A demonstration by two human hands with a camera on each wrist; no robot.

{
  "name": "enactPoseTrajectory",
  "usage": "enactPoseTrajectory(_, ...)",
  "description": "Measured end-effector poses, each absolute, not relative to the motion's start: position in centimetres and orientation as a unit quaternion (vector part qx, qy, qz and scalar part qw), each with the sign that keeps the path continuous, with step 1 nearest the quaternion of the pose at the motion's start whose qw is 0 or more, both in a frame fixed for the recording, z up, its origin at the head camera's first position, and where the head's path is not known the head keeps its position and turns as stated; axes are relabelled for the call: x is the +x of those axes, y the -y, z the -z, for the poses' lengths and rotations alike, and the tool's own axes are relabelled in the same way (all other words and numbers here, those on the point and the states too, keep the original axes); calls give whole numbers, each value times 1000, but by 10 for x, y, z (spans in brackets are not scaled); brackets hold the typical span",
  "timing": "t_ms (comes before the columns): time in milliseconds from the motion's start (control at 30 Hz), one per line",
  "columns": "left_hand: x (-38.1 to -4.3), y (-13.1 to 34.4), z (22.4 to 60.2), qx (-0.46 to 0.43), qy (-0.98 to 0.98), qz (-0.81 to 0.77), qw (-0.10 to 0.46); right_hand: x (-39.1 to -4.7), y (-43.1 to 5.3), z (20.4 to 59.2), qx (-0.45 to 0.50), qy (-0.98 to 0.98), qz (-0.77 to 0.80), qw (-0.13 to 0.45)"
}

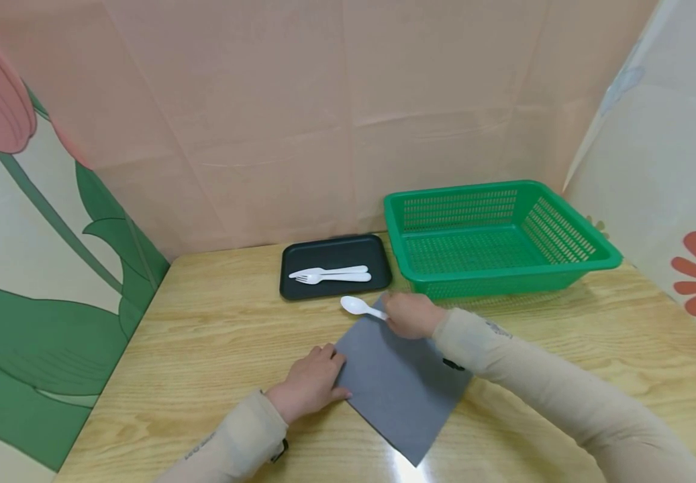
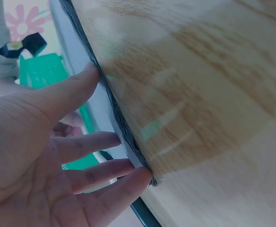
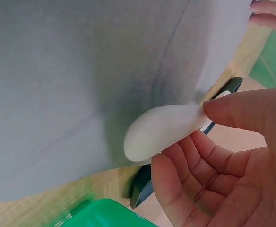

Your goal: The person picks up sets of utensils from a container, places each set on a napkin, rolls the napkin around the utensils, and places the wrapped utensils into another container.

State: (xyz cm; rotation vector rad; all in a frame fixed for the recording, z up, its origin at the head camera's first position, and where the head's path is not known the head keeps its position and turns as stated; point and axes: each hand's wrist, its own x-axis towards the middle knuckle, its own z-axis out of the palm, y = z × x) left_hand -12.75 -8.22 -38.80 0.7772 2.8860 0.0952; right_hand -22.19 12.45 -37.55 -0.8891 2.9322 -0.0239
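Observation:
A grey folded cloth (image 1: pixel 399 382) lies slantwise on the wooden table. My left hand (image 1: pixel 311 382) rests at its left edge, and in the left wrist view the spread fingers (image 2: pixel 100 142) and thumb touch the layered edge. Over the far corner of the cloth, my right hand (image 1: pixel 411 314) pinches a white plastic spoon (image 1: pixel 355 306) by its handle, the bowl pointing left. The right wrist view shows the spoon's broad handle end (image 3: pixel 159 130) between thumb and fingers, close above the cloth.
A black tray (image 1: pixel 335 293) behind the cloth holds a white plastic fork (image 1: pixel 341 277) and a white plastic knife (image 1: pixel 348 270). To its right stands a green slotted basket (image 1: pixel 505 275). A pinkish covered wall (image 1: pixel 263 121) rises behind the table.

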Motion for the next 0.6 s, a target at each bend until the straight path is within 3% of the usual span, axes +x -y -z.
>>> enactPoseTrajectory(600,-126,83,387,260,-963,-33,69,-219,-128,380,-301,-953,19,43)
